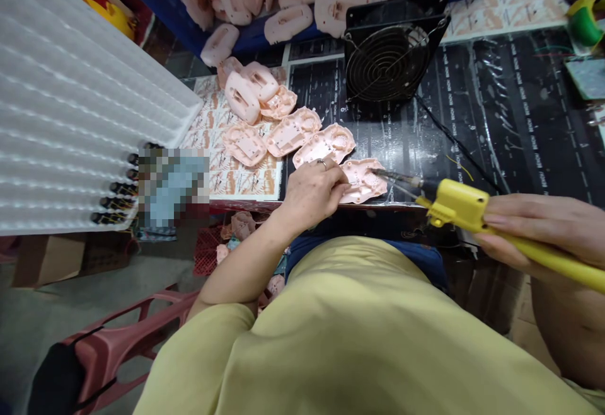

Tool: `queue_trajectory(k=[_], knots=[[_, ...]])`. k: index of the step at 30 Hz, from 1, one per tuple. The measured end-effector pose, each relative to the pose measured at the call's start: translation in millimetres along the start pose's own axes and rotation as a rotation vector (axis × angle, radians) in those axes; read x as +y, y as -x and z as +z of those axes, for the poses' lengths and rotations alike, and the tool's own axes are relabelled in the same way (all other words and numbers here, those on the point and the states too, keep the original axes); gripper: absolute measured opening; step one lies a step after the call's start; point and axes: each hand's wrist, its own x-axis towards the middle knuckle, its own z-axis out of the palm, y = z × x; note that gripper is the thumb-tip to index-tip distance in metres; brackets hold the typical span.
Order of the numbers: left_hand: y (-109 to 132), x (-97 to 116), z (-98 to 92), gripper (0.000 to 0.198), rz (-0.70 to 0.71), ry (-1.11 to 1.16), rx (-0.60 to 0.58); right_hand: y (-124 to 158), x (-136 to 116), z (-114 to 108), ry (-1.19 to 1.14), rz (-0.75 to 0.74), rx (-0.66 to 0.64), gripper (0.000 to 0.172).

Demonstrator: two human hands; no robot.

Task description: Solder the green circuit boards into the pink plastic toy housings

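My left hand (pixel 314 189), with a ring on one finger, grips the left edge of a pink plastic shell half (pixel 365 182) at the table's front edge. The shell lies with its hollow, ribbed side up. In my right hand (pixel 543 223) is a yellow soldering gun (pixel 460 204) with a thin feed tube beside its iron. Its dark tip reaches over the right part of that shell; whether it touches the plastic I cannot tell. Just behind my left hand lies another open pink shell (pixel 326 144), with similar ones in a row towards the left.
A black fan (pixel 388 56) stands behind the work, its cable trailing right. Pink shells fill a blue bin (pixel 189 40) at the back. White foam trays (pixel 85 106) stand at left. Green-and-yellow pliers (pixel 585 21) lie far right. A red plastic chair (pixel 108 352) is below left.
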Motion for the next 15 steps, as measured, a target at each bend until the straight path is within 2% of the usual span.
queue_trajectory(k=[5, 10, 12, 15], knots=[[0, 0, -1.0, 0.019, -0.006, -0.013, -0.021, -4, -5, 9, 0.068, 0.024, 0.099, 0.041], [1, 0, 0.3, 0.017, 0.022, -0.020, 0.022, -12, -2, 18, 0.088, -0.160, 0.232, 0.059], [2, 0, 0.4, 0.017, 0.035, -0.035, 0.037, -18, -4, 25, 0.048, -0.191, 0.157, 0.058], [4, -2, -1.1, 0.016, 0.051, -0.019, 0.060, -28, -9, 43, 0.011, -0.219, 0.017, 0.036]])
